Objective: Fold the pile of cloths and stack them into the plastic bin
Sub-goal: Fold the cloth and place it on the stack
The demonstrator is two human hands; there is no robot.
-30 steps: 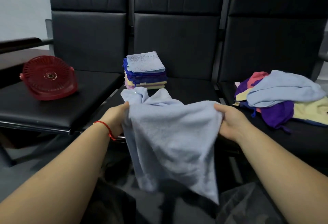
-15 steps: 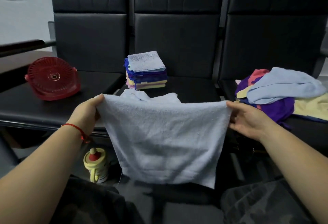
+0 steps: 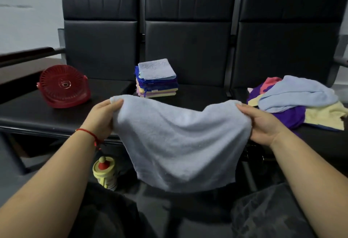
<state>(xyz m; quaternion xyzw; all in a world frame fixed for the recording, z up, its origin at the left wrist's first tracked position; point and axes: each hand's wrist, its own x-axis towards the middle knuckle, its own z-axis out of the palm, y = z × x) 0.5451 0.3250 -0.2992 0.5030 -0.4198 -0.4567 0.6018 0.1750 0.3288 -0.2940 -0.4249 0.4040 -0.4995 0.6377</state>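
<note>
A pale blue cloth (image 3: 180, 143) hangs spread out in the air in front of me, its top edge sagging in the middle. My left hand (image 3: 102, 118) pinches its upper left corner and my right hand (image 3: 261, 124) pinches its upper right corner. A stack of folded cloths (image 3: 157, 79), pale blue on top, sits on the middle black seat. A loose pile of cloths (image 3: 293, 102) in blue, purple, yellow and pink lies on the right seat. No plastic bin is in view.
Three black padded seats (image 3: 190, 49) stand in a row ahead. A red fan (image 3: 64, 87) rests on the left seat. A yellow bottle with a red cap (image 3: 105, 171) stands on the floor below. My knees are at the bottom edge.
The bunched cloth has been shaken out and stretched flat between my hands. Since half a second ago its top edge has gone slack and droops in the middle.
</note>
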